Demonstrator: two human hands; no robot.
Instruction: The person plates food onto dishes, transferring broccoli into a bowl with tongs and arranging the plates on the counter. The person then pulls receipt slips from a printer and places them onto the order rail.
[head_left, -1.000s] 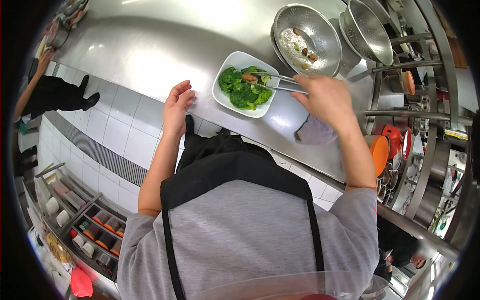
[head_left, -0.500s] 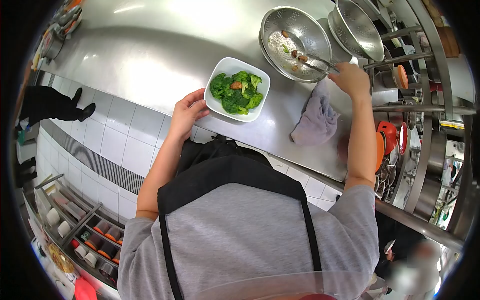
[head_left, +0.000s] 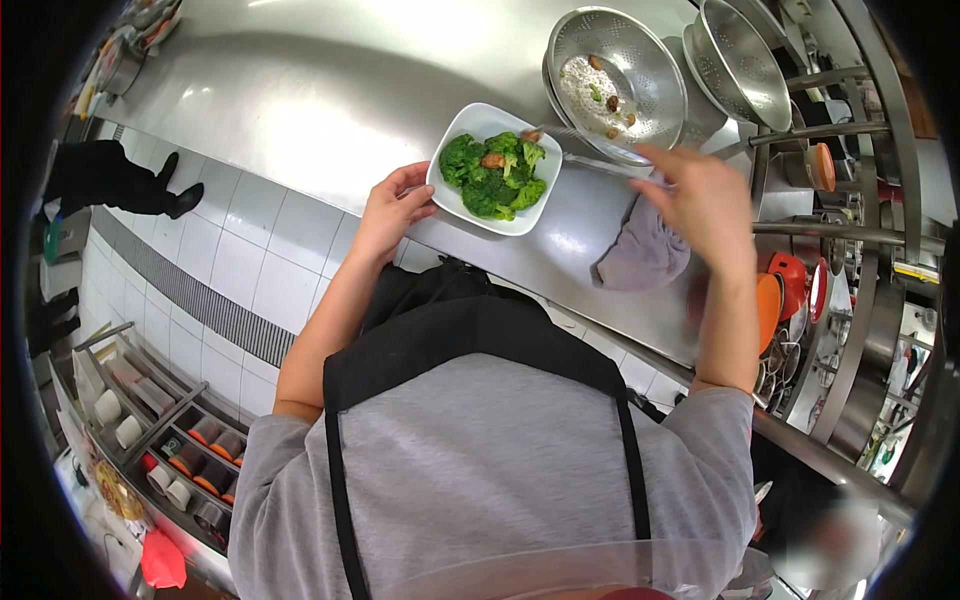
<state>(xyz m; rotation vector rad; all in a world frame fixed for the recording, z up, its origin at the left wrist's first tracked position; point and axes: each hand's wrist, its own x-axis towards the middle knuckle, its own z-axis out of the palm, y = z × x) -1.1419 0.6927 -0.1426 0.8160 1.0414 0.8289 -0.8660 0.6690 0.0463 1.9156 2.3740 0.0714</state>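
Note:
A square white bowl (head_left: 515, 227) filled with broccoli (head_left: 490, 188) stands on the steel counter. My left hand (head_left: 393, 213) grips its left rim between thumb and fingers. My right hand (head_left: 705, 205), slightly blurred, is closed around metal tongs (head_left: 597, 164) that reach left to the bowl. A brown piece of food (head_left: 531, 136) is at the tongs' tips, over the bowl's upper right rim. Another brown piece (head_left: 493, 160) lies on the broccoli. Behind the tongs, a perforated metal colander (head_left: 655, 75) contains several brown bits and a green scrap.
A greyish cloth (head_left: 645, 250) lies on the counter (head_left: 300, 130) below my right hand. A second colander (head_left: 745, 65) stands at the upper right, beside metal rack rails (head_left: 835, 232). Another person's dark-clothed legs (head_left: 120, 180) show at left on the tiled floor.
The tongs have moved left from the colander to the bowl, carrying a brown piece. My right hand has turned with them. My left hand stays at the bowl's rim.

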